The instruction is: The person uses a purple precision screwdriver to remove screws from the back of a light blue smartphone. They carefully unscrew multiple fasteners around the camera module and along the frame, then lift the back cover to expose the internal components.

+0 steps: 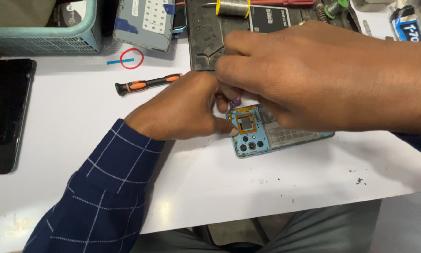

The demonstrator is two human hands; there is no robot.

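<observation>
An opened light-blue phone body (252, 136) lies on the white table (266, 178), its copper-coloured chip area and camera holes showing. My left hand (182, 110), in a dark blue checked sleeve, is curled and presses against the phone's left top corner. My right hand (313, 75) reaches over from the right and covers most of the phone. Its fingers pinch a small purple-tipped tool (236, 100) just above the phone's corner. The far part of the phone is hidden under this hand.
A black and orange screwdriver (147, 84) lies left of my hands. A dark work mat (205, 37), a solder spool (233, 7), a detached phone back cover (145, 21), a teal basket (46, 28) and a glue tube (407, 23) stand at the back. A dark tablet (4, 112) lies at far left.
</observation>
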